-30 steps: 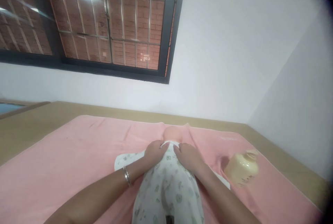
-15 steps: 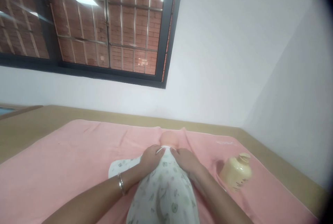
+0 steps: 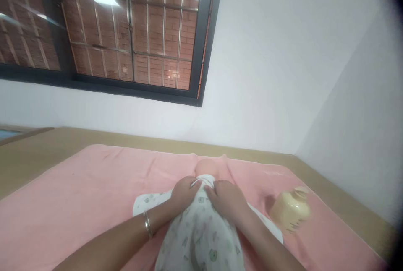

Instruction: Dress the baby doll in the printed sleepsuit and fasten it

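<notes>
A baby doll lies on its back on a pink blanket (image 3: 78,204), its bare head (image 3: 207,167) pointing away from me. White printed baby clothes (image 3: 201,237) cover its body, with one sleeve spread to each side. My left hand (image 3: 185,193) is closed on the cloth at the left of the neckline, thumb pointing inward. At the neckline's right, my right hand (image 3: 229,199) also grips the cloth, its thumb a little lower. The fingertips of both hands are partly hidden. A silver bracelet (image 3: 147,225) circles my left wrist.
A cream rounded bottle-like container (image 3: 291,210) with dark lettering stands on the blanket, right of my right forearm. Beneath the blanket is a tan surface (image 3: 151,144) that meets a white wall (image 3: 258,74). A dark-framed barred window (image 3: 201,53) is above.
My right hand has shifted slightly toward me and right, and the neckline cloth is more gathered. More of the right sleeve shows beside my forearm. My left hand has barely moved.
</notes>
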`<state>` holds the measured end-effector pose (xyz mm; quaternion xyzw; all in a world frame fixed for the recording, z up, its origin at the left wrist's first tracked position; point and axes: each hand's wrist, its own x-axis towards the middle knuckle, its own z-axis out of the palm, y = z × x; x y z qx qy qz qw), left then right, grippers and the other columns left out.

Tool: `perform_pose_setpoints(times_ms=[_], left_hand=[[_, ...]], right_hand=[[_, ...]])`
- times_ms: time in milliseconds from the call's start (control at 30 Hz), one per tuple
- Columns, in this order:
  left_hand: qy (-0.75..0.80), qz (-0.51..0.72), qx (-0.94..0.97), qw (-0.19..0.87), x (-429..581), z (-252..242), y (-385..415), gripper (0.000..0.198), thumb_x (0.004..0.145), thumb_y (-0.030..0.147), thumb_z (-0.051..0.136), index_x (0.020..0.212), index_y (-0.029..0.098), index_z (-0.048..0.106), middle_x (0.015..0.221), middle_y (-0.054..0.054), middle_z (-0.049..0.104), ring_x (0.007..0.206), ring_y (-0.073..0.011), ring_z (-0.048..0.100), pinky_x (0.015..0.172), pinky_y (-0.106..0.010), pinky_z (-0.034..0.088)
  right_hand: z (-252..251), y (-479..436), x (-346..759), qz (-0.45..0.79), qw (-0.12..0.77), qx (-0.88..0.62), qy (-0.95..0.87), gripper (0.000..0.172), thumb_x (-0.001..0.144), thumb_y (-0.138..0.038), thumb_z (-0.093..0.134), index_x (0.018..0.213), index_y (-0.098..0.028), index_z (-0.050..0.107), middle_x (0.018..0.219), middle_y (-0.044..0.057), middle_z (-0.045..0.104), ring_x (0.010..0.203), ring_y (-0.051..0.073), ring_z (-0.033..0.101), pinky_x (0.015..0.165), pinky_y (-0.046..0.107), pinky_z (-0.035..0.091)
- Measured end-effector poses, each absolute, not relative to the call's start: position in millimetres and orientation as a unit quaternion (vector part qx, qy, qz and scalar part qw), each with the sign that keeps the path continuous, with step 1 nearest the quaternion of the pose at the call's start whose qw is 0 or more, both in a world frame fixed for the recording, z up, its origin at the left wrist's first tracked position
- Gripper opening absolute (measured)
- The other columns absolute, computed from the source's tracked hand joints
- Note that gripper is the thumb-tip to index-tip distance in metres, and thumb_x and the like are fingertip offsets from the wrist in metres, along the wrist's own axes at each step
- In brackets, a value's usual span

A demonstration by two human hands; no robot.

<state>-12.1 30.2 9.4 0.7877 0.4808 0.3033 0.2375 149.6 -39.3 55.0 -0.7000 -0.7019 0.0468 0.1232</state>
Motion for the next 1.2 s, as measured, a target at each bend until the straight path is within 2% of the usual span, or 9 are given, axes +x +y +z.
perform_pose_setpoints(times_ms=[67, 267, 467, 633, 800, 1033, 1200], left_hand=[[0.479, 0.299, 0.789, 0.24, -12.1, 8.1, 31.4, 0.044, 0.087, 0.048, 0.032, 0.073, 0.018, 0.063, 0.078, -0.004, 0.067, 0.07, -0.018, 0.057, 0.061, -0.025, 0.036], [0.474, 0.306, 0.792, 0.234, -12.0, 5.7, 32.8, 0.043, 0.086, 0.048, 0.035, 0.072, 0.018, 0.063, 0.076, -0.004, 0.065, 0.069, -0.0178, 0.056, 0.061, -0.026, 0.035], [0.45, 0.335, 0.798, 0.221, -12.4, 7.0, 32.0, 0.039, 0.086, 0.045, 0.037, 0.068, 0.018, 0.06, 0.072, -0.002, 0.061, 0.069, -0.0157, 0.054, 0.065, -0.025, 0.038], [0.437, 0.348, 0.802, 0.211, -10.8, 7.5, 31.6, 0.034, 0.085, 0.041, 0.038, 0.074, 0.018, 0.061, 0.079, -0.003, 0.061, 0.076, -0.0156, 0.054, 0.072, -0.025, 0.039], [0.471, 0.326, 0.791, 0.215, -11.6, 6.4, 32.6, 0.041, 0.086, 0.044, 0.035, 0.066, 0.017, 0.058, 0.069, -0.003, 0.061, 0.065, -0.0165, 0.052, 0.06, -0.026, 0.034], [0.478, 0.311, 0.791, 0.224, -11.1, 8.4, 31.2, 0.043, 0.087, 0.046, 0.032, 0.066, 0.018, 0.058, 0.071, -0.003, 0.061, 0.066, -0.0165, 0.052, 0.06, -0.026, 0.032], [0.476, 0.316, 0.789, 0.226, -11.0, 8.6, 30.8, 0.042, 0.086, 0.046, 0.033, 0.066, 0.018, 0.058, 0.071, -0.002, 0.061, 0.068, -0.0166, 0.053, 0.062, -0.026, 0.034]], right_hand=[[55.8, -40.4, 148.8, 0.028, 0.126, -0.692, -0.71, 0.066, 0.091, -0.059, 0.015, 0.081, -0.016, 0.064, 0.081, 0.012, 0.066, 0.075, 0.022, 0.059, 0.063, 0.029, 0.036], [54.9, -33.2, 157.6, 0.137, 0.109, -0.701, -0.691, 0.07, 0.09, -0.062, 0.012, 0.089, -0.016, 0.065, 0.09, 0.012, 0.067, 0.08, 0.022, 0.061, 0.063, 0.028, 0.038], [57.0, -41.9, 151.4, 0.052, 0.123, -0.699, -0.703, 0.068, 0.089, -0.062, 0.013, 0.08, -0.017, 0.064, 0.08, 0.011, 0.066, 0.073, 0.023, 0.059, 0.063, 0.03, 0.036], [53.1, -32.4, 159.5, 0.146, 0.103, -0.701, -0.691, 0.071, 0.09, -0.06, 0.01, 0.091, -0.016, 0.065, 0.091, 0.013, 0.067, 0.079, 0.021, 0.06, 0.064, 0.028, 0.037], [53.9, -41.2, 150.2, 0.03, 0.109, -0.701, -0.704, 0.06, 0.092, -0.052, 0.017, 0.084, -0.016, 0.064, 0.083, 0.012, 0.065, 0.076, 0.023, 0.059, 0.064, 0.031, 0.035], [52.5, -27.2, 165.4, 0.128, 0.097, -0.691, -0.705, 0.073, 0.092, -0.056, 0.006, 0.09, -0.016, 0.067, 0.089, 0.012, 0.067, 0.079, 0.021, 0.061, 0.063, 0.028, 0.037], [57.5, -43.8, 152.3, 0.045, 0.104, -0.697, -0.708, 0.064, 0.092, -0.054, 0.014, 0.085, -0.016, 0.065, 0.083, 0.013, 0.066, 0.076, 0.023, 0.058, 0.065, 0.03, 0.035]])
